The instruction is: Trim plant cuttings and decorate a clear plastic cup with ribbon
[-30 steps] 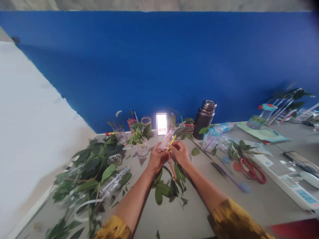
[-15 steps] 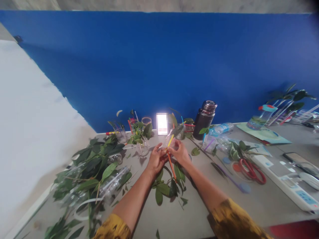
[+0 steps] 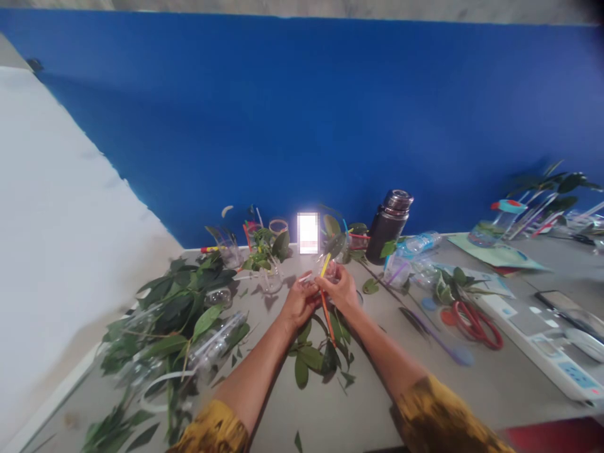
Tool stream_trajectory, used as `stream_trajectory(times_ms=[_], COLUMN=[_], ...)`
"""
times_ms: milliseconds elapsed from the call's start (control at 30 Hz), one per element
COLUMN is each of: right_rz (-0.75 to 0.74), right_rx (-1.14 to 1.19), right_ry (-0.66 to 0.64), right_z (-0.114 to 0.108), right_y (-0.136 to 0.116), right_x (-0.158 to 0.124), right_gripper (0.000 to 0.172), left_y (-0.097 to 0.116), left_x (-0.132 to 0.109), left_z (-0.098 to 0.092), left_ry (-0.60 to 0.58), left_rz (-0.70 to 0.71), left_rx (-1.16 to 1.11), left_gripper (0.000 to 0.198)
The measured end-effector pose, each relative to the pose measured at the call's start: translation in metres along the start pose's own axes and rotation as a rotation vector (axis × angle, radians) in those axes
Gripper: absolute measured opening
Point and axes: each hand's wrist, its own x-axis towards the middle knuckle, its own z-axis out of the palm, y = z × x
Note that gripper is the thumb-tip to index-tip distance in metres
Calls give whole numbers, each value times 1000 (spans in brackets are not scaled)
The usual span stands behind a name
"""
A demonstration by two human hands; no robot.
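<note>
My left hand [image 3: 298, 303] and my right hand [image 3: 340, 290] meet over the middle of the grey table [image 3: 377, 402], fingers pinched together. Between them they hold a small clear plastic piece [image 3: 325, 270] with a yellow straw [image 3: 325, 265] sticking up and an orange straw [image 3: 327, 316] hanging down. A leaf [image 3: 335, 245] rises just above the fingers. A leafy sprig [image 3: 316, 355] lies on the table under my wrists.
A heap of green branches and cut clear bottles [image 3: 174, 327] fills the left. Small clear cups [image 3: 268, 280] stand behind, a dark flask [image 3: 389, 224] at the back. Red scissors [image 3: 474, 322], a power strip [image 3: 547, 352] and a phone [image 3: 569, 305] lie right.
Both hands stay together on the straws, drifting slightly up and away; the yellow straw now stands more upright. The view has shifted a little.
</note>
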Motion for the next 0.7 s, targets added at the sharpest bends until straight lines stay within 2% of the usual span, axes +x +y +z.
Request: stream_trajectory(times_ms=[267,467,700], right_rz=[65,31,14], right_rx=[79,113,138], right_ry=[6,-21,-75], right_z=[-7,-6,-4], right_y=[-4,-8,-3], right_x=[2,-1,-2], right_gripper=[50,46,47], left_y=[-2,-4,5], left_x=[-2,-1,-6], left_z=[4,3,14], left_ry=[43,101,-8], left_rz=[-44,2,-26], left_rx=[-127,-131,-178], left_gripper=[56,61,63])
